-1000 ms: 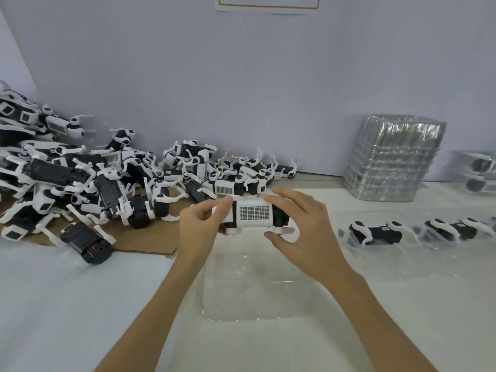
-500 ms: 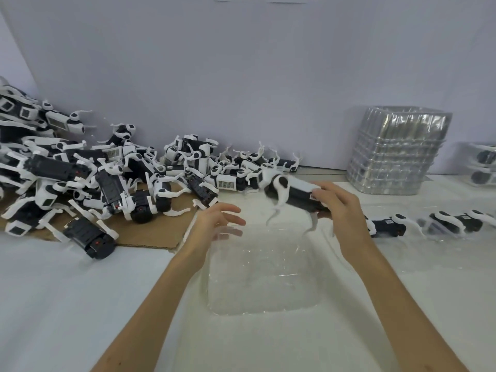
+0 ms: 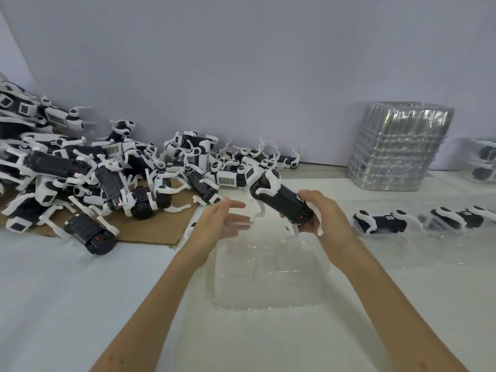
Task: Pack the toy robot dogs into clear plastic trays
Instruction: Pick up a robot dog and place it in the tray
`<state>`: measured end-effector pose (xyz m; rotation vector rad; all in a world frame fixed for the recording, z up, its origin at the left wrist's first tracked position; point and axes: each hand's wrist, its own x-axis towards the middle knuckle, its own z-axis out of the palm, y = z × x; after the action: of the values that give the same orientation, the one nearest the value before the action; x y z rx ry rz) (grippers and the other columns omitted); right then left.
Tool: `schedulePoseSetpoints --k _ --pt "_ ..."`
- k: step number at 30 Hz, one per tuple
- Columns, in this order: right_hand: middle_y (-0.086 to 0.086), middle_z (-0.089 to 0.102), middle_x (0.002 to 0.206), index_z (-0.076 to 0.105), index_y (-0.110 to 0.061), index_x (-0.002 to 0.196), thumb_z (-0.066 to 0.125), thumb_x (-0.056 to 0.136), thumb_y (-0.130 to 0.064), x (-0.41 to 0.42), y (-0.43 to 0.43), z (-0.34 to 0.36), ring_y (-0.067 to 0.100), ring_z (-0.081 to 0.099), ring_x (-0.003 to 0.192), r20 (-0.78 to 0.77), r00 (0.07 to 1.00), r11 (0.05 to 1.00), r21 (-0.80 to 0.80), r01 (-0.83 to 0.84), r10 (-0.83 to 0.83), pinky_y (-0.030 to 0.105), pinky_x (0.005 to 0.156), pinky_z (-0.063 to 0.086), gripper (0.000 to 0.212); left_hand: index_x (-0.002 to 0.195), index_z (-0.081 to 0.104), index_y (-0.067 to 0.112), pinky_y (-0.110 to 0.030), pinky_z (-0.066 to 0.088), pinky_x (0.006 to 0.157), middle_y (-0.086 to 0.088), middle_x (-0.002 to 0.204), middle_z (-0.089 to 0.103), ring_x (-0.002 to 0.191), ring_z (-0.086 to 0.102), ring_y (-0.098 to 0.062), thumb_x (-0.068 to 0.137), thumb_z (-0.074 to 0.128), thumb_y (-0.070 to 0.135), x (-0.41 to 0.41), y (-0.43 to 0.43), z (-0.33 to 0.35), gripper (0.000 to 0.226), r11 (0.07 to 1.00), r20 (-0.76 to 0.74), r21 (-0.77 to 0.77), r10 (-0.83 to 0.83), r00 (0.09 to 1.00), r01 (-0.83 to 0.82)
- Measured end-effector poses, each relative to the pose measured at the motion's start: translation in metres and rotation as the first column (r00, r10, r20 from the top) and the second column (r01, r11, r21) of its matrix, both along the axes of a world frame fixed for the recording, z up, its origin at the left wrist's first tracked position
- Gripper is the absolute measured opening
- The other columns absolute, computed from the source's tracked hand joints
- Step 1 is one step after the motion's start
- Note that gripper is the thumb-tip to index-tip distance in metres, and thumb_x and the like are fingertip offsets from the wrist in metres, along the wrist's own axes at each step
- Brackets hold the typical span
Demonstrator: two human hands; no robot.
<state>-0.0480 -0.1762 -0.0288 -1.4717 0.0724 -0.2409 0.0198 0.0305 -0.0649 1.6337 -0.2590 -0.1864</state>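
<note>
From the head view, the right hand (image 3: 322, 216) has its grip closed round the rear end of a black-and-white toy robot dog (image 3: 279, 200). It holds the toy tilted in the air, dark belly showing, head end pointing up toward the far edge of the tabletop (image 3: 67, 291), white legs dangling. The dog hangs above the far rim of an empty clear plastic tray (image 3: 268, 277), which lies flat toward the near edge, between the two forearms. The left hand (image 3: 217, 224) is beside it, grip slack and holding nothing, fingers straight and reaching toward the dog's front legs; I cannot tell whether they touch. Along the left edge and into the far left corner sprawls a heap of loose robot dogs (image 3: 107, 178), partly on a sheet of cardboard (image 3: 150, 232). Toward the far right corner stands a stack of empty clear trays (image 3: 397, 149) against the wall (image 3: 241, 76). Along the right edge, two packed dogs (image 3: 381, 222) (image 3: 456, 217) lie on their sides in clear trays.
</note>
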Motion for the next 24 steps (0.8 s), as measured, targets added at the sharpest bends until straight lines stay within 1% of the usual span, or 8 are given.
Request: schedulePoseSetpoints --k 5,7,10,12,16,19,21,24 --pt "0.025 0.070 0.084 0.071 -0.006 0.092 0.050 0.098 -0.020 -0.002 -0.002 0.001 0.032 0.060 0.074 0.002 1.000 0.996 0.081 -0.029 0.029 0.035 0.055 0.057 0.026 0.091 0.071 0.018 -0.028 0.040 0.061 0.007 0.059 0.052 0.057 0.048 -0.010 0.103 0.052 0.026 0.010 0.003 -0.010 0.024 0.913 0.121 -0.095 0.407 0.905 -0.397" --pt "0.025 0.070 0.085 0.071 -0.006 0.093 0.050 0.098 -0.020 -0.002 -0.002 0.001 0.033 0.060 0.076 0.004 1.000 0.997 0.075 -0.030 0.030 0.036 0.056 0.057 0.025 0.107 0.067 0.020 -0.023 0.038 0.055 0.009 0.062 0.053 0.054 0.044 -0.006 0.100 0.049 0.009 0.012 0.010 -0.010 0.022 0.868 0.140 -0.130 0.495 0.857 -0.480" --pt "0.026 0.070 0.086 0.072 -0.009 0.087 0.051 0.097 -0.020 -0.001 0.000 0.001 0.035 0.060 0.077 0.003 1.000 0.998 0.055 -0.029 0.029 0.040 0.063 0.058 0.026 0.145 0.038 0.031 -0.022 0.044 0.074 0.007 0.114 0.062 0.098 0.056 -0.005 0.090 0.044 -0.013 0.013 0.014 -0.004 0.071 0.918 0.051 -0.150 0.378 0.924 -0.367" --pt "0.025 0.071 0.085 0.072 -0.011 0.084 0.051 0.097 -0.021 -0.001 0.001 0.001 0.034 0.060 0.076 0.004 1.000 0.999 0.047 -0.026 0.026 0.039 0.064 0.057 0.027 0.152 0.031 0.033 -0.031 0.041 0.090 0.010 0.134 0.052 0.114 0.055 -0.010 0.092 0.053 -0.008 0.012 0.015 -0.001 0.076 0.947 0.000 -0.165 0.280 0.960 -0.276" --pt "0.024 0.071 0.085 0.072 -0.008 0.089 0.051 0.097 -0.021 -0.002 0.000 0.001 0.031 0.062 0.075 -0.008 1.000 0.999 0.043 -0.016 0.016 0.034 0.061 0.057 0.026 0.118 0.066 0.027 -0.032 0.043 0.089 0.010 0.102 0.074 0.093 0.068 -0.007 0.095 0.065 0.036 0.006 0.012 0.002 0.025 0.980 0.060 -0.105 0.174 0.983 -0.167" --pt "0.025 0.071 0.085 0.072 -0.008 0.088 0.051 0.097 -0.022 0.000 0.000 0.000 0.033 0.061 0.076 -0.008 1.000 0.999 0.037 -0.009 0.009 0.037 0.065 0.057 0.026 0.094 0.063 0.018 -0.018 0.044 0.070 -0.004 0.075 0.057 0.069 0.051 -0.011 0.089 0.074 0.020 0.006 0.011 0.000 0.012 0.967 0.168 -0.139 0.237 0.957 -0.215" --pt "0.026 0.071 0.086 0.072 -0.010 0.085 0.052 0.097 -0.023 0.000 0.000 -0.001 0.035 0.061 0.076 -0.013 1.000 1.000 0.020 0.004 -0.004 0.046 0.076 0.052 0.027 0.106 0.058 0.022 -0.019 0.045 0.073 -0.002 0.070 0.059 0.068 0.053 -0.011 0.089 0.071 0.007 0.005 0.011 -0.001 0.026 0.977 0.199 -0.117 0.202 0.959 -0.181" --pt "0.027 0.071 0.088 0.071 -0.009 0.087 0.053 0.096 -0.025 0.001 0.000 -0.002 0.037 0.062 0.076 -0.023 1.000 1.000 0.003 0.015 -0.015 0.050 0.081 0.046 0.026 0.153 0.031 0.028 -0.036 0.038 0.108 0.004 0.133 0.064 0.114 0.062 -0.004 0.099 0.059 0.018 0.010 0.008 -0.006 0.061 0.997 0.054 -0.060 0.057 0.997 -0.053"
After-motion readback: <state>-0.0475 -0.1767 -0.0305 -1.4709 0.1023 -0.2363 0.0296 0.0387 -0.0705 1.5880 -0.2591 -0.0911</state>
